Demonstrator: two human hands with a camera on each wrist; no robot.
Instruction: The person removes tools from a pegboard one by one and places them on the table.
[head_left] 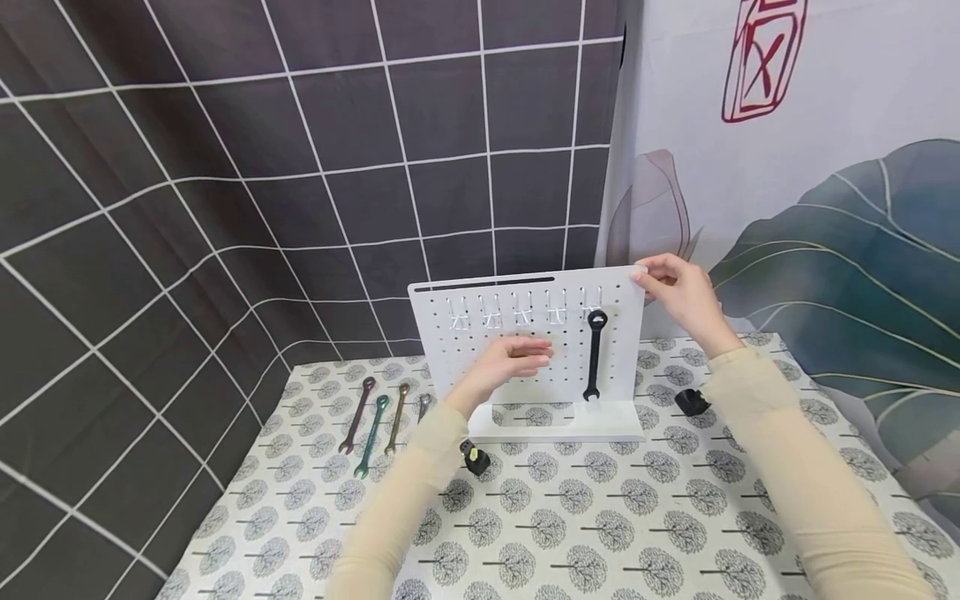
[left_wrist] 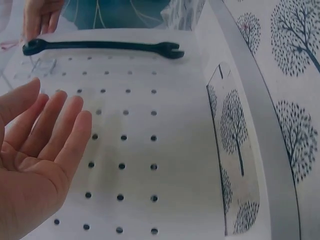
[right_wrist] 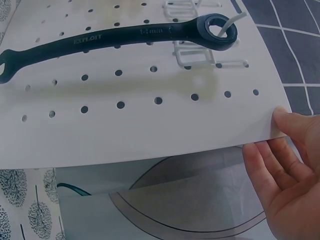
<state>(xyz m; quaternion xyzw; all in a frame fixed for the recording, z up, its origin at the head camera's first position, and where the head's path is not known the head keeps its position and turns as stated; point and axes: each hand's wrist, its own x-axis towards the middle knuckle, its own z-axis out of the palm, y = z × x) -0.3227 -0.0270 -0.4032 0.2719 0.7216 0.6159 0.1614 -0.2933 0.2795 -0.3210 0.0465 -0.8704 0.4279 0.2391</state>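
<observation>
A white pegboard (head_left: 532, 367) stands on the table with a row of wire hooks (head_left: 522, 310) near its top. On the rightmost hook hangs a black combination wrench (head_left: 594, 354), its ring end up. My right hand (head_left: 686, 296) pinches the board's upper right corner between thumb and fingers, as the right wrist view also shows. In front of the board, my left hand (head_left: 506, 367) holds nothing, its fingers loosely extended left of the black wrench. To the left lie a purple wrench (head_left: 357, 417), a green wrench (head_left: 371, 437), a bronze wrench (head_left: 397, 418) and a silver wrench (head_left: 424, 405), the last partly hidden by the left arm.
A tree-patterned cloth (head_left: 551, 533) covers the table. Behind it hangs a dark gridded curtain (head_left: 337, 117), with a white leaf-printed sheet (head_left: 682, 50) to the right. Small black devices (head_left: 692, 402) show beside both wrists.
</observation>
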